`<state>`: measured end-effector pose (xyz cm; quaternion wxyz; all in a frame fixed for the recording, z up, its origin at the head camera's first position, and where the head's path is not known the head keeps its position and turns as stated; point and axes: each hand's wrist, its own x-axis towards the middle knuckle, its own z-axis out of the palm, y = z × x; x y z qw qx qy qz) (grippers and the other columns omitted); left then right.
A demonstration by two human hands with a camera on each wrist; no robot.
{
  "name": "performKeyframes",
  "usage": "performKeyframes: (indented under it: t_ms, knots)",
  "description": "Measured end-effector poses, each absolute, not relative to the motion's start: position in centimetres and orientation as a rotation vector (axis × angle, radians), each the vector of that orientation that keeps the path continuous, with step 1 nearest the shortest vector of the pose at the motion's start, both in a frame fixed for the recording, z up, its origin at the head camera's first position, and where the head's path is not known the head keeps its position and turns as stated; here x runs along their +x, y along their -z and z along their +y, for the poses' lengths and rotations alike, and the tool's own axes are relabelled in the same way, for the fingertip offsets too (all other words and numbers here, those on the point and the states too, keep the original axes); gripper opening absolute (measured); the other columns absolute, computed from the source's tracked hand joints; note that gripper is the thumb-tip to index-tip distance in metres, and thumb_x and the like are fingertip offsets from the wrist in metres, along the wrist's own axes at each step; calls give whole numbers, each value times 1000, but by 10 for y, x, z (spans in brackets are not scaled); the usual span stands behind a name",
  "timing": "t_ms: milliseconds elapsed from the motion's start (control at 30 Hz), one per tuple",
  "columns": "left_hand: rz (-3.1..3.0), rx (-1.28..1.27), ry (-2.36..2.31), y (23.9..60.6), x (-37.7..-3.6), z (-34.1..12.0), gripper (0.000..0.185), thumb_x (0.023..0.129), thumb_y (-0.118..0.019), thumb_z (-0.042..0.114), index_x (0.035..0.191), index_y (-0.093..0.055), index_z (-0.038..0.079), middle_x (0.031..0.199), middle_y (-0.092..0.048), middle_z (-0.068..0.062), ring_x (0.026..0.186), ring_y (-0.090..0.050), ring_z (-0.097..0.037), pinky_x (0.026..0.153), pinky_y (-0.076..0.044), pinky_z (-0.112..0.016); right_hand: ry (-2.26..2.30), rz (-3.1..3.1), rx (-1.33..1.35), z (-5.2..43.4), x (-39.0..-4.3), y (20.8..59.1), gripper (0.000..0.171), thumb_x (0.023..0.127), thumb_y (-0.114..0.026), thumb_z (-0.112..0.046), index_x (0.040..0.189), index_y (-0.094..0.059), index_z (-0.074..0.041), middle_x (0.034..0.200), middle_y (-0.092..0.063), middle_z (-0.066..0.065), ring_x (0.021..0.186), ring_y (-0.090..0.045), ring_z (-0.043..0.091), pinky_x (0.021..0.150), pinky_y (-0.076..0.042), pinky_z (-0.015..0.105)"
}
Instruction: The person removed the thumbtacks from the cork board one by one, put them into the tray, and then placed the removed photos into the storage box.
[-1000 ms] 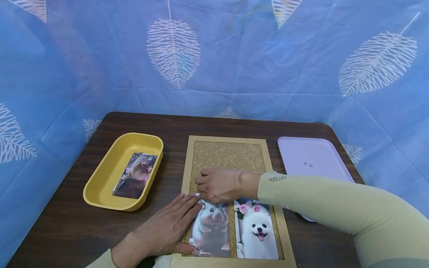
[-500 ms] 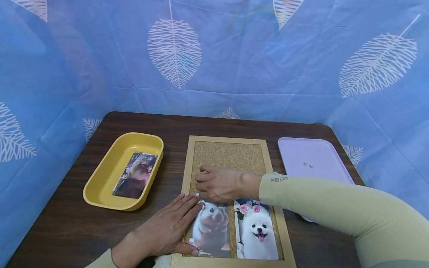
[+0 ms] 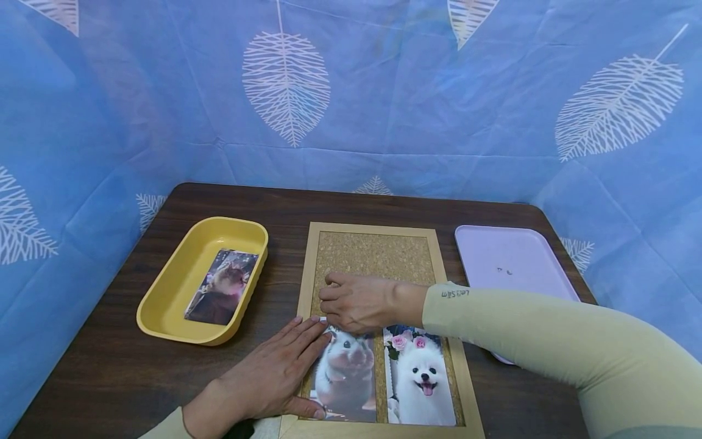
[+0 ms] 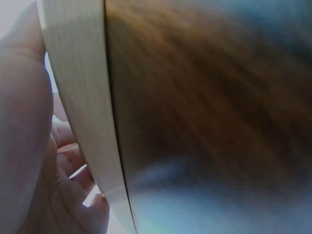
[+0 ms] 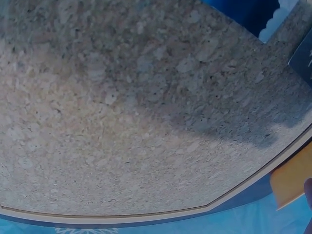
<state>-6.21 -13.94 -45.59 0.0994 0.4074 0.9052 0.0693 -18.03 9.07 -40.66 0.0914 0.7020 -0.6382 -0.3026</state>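
Note:
A wood-framed cork board [image 3: 378,250] lies on the table with two photos on its near half. My left hand [image 3: 274,369] lies with outstretched fingers over the left edge of the hamster photo [image 3: 348,378]. In the left wrist view, that hand [image 4: 34,146] lies along the board's wooden edge [image 4: 80,78]. My right hand [image 3: 356,303] presses at the hamster photo's top edge with curled fingers. Its fingertips are hidden, and I cannot tell what they pinch. Right of it lies the white dog photo [image 3: 425,384]. The right wrist view shows bare cork [image 5: 122,107].
A yellow tray [image 3: 164,292] holding a dark animal photo [image 3: 223,286] stands at the left. At the right lies a lilac tray [image 3: 510,244] with a few tiny items [image 3: 504,270] on it, partly covered by my right sleeve [image 3: 526,323]. A blue leaf-patterned cloth [image 3: 384,91] hangs behind the table.
Almost nothing differs: both hands stay in place at the hamster photo, with only a very slight shift of the right hand's fingers. Photos and trays have not moved.

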Motion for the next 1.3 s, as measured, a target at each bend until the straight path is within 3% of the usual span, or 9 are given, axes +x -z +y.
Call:
performKeyframes:
  t_ms: [400,700,1300]
  knots:
    - [2664,1186,-229,455,-63,-139,113,87,-33,94,167,-31,15,175,-26,-6,163,-23,-26,132,-21,-51,893,-1941,2081,91,-181,407,29,113,-38,-33,114,-66,-23,119,-64,-8,120,-53,17,119,-38,43]
    - [2673,1195,-231,456,-62,-140,112,87,-34,94,167,-31,15,175,-27,-6,163,-23,-26,132,-21,-51,879,-1924,2080,90,-182,408,32,114,-36,-34,112,-66,-24,111,-63,-9,104,-48,16,94,-42,34]
    - [2650,1182,-237,457,-64,-139,113,86,-33,95,168,-30,16,175,-25,-6,163,-21,-25,132,-20,-51,873,-1929,2094,90,-184,408,28,111,-38,-35,110,-64,-24,110,-62,-8,105,-48,16,93,-42,34]
